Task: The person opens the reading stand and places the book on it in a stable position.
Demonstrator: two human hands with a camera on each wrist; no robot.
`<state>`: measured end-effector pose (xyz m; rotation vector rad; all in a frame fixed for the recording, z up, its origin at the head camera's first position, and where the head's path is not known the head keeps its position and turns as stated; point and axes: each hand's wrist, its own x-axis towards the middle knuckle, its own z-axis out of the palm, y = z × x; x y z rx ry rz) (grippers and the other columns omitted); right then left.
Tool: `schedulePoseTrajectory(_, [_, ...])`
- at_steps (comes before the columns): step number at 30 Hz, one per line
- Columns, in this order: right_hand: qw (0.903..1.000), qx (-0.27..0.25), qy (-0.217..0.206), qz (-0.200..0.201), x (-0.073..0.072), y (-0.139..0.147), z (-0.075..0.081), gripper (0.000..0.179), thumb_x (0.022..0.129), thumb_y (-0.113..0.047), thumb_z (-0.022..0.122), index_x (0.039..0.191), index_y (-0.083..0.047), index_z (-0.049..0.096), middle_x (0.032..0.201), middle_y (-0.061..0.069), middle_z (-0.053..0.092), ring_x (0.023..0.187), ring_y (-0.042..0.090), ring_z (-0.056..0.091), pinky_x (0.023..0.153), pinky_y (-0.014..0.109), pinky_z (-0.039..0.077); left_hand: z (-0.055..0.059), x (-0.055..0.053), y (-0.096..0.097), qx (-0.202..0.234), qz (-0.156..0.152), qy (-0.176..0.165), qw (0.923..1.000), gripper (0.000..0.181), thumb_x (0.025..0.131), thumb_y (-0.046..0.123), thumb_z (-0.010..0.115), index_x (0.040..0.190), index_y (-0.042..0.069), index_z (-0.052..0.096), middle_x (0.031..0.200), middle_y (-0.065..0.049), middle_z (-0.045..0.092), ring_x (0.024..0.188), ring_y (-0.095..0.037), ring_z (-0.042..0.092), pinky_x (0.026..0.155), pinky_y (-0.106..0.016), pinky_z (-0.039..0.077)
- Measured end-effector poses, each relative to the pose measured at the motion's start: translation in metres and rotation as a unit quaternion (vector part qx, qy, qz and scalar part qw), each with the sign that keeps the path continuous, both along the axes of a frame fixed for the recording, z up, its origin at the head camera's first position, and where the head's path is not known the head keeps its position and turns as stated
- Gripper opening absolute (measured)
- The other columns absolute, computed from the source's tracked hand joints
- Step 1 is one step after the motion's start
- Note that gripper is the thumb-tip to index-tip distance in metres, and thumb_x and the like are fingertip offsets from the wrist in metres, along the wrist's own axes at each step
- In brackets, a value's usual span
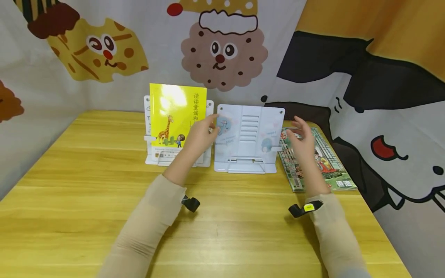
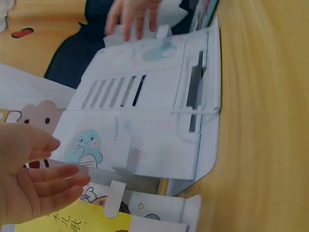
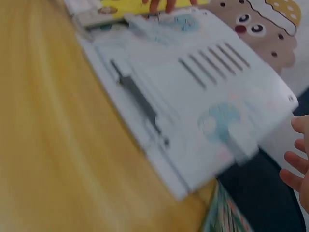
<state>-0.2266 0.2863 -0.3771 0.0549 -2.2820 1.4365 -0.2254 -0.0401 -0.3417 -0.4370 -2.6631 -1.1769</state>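
Note:
A white book stand [image 1: 233,150] with slots and pale blue cartoon prints stands upright on the table. Just off its left edge is my left hand [image 1: 200,137], fingers loosely bent and holding nothing; the left wrist view shows a gap between that hand [image 2: 34,179] and the stand [image 2: 154,150]. My right hand [image 1: 303,144] hovers beyond the stand's right edge, fingers spread and also holding nothing. A yellow book [image 1: 174,104] with a giraffe leans on a second white stand [image 1: 147,154] to the left, partly hidden by my left hand and forearm.
Illustrated books [image 1: 330,166] with green covers lie at the table's right edge, partly under my right forearm. The wooden table [image 1: 87,193] extends in front and to the left. A cartoon-print curtain [image 1: 156,31] hangs right behind the stands.

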Motion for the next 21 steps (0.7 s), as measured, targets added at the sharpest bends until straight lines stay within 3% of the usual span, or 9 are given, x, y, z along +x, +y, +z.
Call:
schedulePoseTrajectory(7, [0.9972, 0.034, -0.020, -0.063, 0.026, 0.050, -0.014, 0.043, 0.096, -0.021, 0.060, 0.138, -0.016, 0.052, 0.128, 0.008, 0.057, 0.106, 0.012, 0.054, 0.076, 0.020, 0.042, -0.009, 0.024, 0.014, 0.043, 0.003, 0.058, 0.9974, 0.026, 0.090, 0.008, 0.059, 0.114, 0.002, 0.068, 0.091, -0.008, 0.067, 0.071, -0.015, 0.061, 0.056, -0.024, 0.050])
schedulePoseTrajectory(12, [0.9927, 0.064, -0.050, -0.089, 0.040, 0.084, -0.023, 0.042, 0.095, -0.028, 0.060, 0.134, -0.013, 0.056, 0.126, 0.005, 0.058, 0.102, 0.006, 0.053, 0.073, 0.012, 0.041, -0.016, 0.037, 0.038, 0.056, -0.041, 0.090, 0.9935, 0.021, 0.088, 0.009, 0.060, 0.103, 0.001, 0.071, 0.084, -0.005, 0.068, 0.070, -0.014, 0.061, 0.061, -0.022, 0.050])
schedulePoseTrajectory(16, [0.9862, 0.095, -0.089, -0.102, 0.051, 0.110, -0.031, 0.044, 0.096, -0.031, 0.059, 0.135, -0.010, 0.055, 0.127, 0.007, 0.058, 0.102, 0.005, 0.051, 0.073, 0.012, 0.040, -0.022, 0.045, 0.060, 0.048, -0.095, 0.072, 0.9917, 0.020, 0.089, 0.012, 0.060, 0.103, 0.003, 0.072, 0.081, -0.002, 0.068, 0.068, -0.011, 0.059, 0.059, -0.020, 0.048])
schedulePoseTrajectory(21, [0.9784, 0.119, -0.123, -0.116, 0.064, 0.138, -0.037, 0.048, 0.096, -0.031, 0.058, 0.138, -0.009, 0.052, 0.129, 0.013, 0.055, 0.099, 0.001, 0.049, 0.074, 0.016, 0.039, -0.033, 0.052, 0.088, 0.084, -0.149, 0.012, 0.9853, 0.022, 0.090, 0.013, 0.062, 0.107, 0.003, 0.071, 0.082, 0.000, 0.067, 0.067, -0.008, 0.058, 0.059, -0.018, 0.048])
